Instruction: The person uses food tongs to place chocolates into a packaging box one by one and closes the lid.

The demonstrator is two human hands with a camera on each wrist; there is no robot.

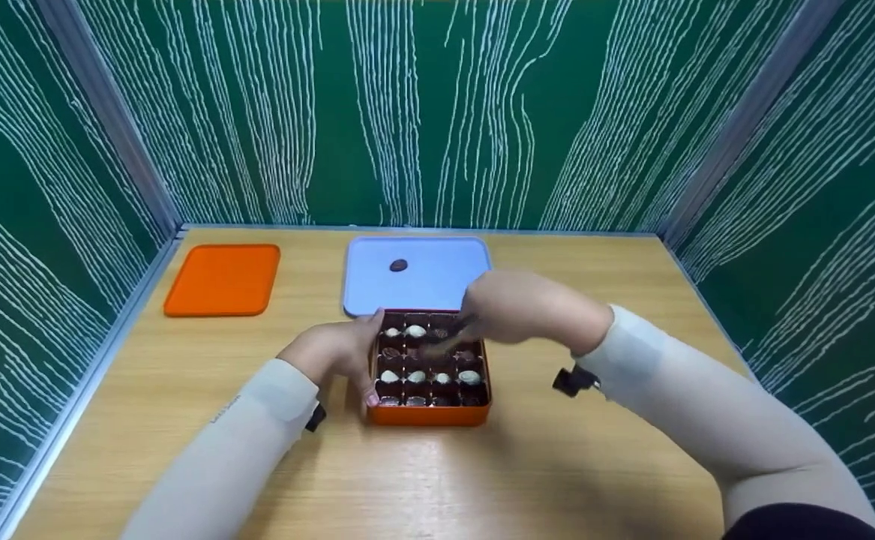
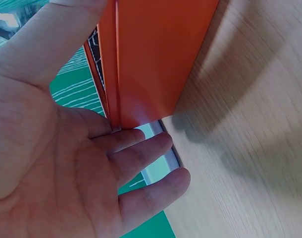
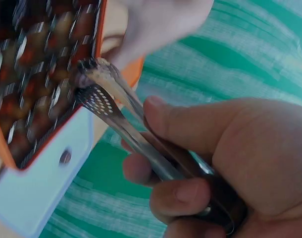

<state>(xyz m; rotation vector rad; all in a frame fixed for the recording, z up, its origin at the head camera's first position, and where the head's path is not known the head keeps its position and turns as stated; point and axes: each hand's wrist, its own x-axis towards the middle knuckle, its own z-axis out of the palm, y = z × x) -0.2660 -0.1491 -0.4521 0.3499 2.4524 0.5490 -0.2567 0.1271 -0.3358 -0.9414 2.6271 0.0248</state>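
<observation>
An orange box (image 1: 430,417) with a dark divided insert sits on the table, pale and dark chocolates in its compartments. My left hand (image 1: 338,349) holds the box's left side, thumb near the front corner and fingers toward the far corner. In my right hand (image 1: 519,306) is a pair of metal tongs (image 3: 136,139) with perforated tips, reaching over the box. A dark, blurred piece (image 3: 80,80), seemingly a chocolate, shows between the tong tips in the right wrist view. One dark chocolate (image 1: 398,265) lies on the light blue tray (image 1: 437,289) behind the box.
An orange tray or lid (image 1: 223,281) lies at the back left of the wooden table (image 1: 594,450). Green walls (image 1: 474,112) with white wavy lines enclose the table at the back and sides.
</observation>
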